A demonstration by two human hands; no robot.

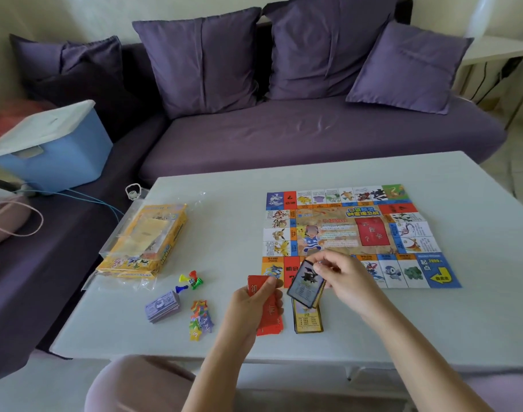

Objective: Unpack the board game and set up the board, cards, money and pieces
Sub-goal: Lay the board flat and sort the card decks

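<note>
Clock reference: centred on the two hands, 12 pointing away from the person toward the sofa.

Board (370,233): unfolded, flat on the white table (403,322), at 1 o'clock. Its near edge lies just beyond the hands.

Left hand (251,304): fingers and thumb curled round a stack of red cards (267,318), held on a slant. Cannot tell whether the lowest red cards rest on the table.

Right hand (348,278): fingertips pinch a thin stack of picture cards (306,283) by its far end, tilted and lifted over the board's near edge. More of the same kind lie in a card pile (308,321) on the table at 6 o'clock, directly below the lifted stack.

At 9 o'clock: purple money stack (163,306), star tokens (199,319), pawns with a die (191,281). All are out of the box but only grouped loosely. The yellow game box (144,242) lies in its wrapper at 10 o'clock.

Step in hand (judgement): sorting the cards by type. The board is done; money and pieces are unpacked but not yet arranged.

Next move calls for: squaring the lifted cards onto their pile, or setting them beside the board. Then the red stack probably goes on the red rectangle (372,231) printed mid-board, which means the left hand has to reach across to 1 o'clock.
</note>
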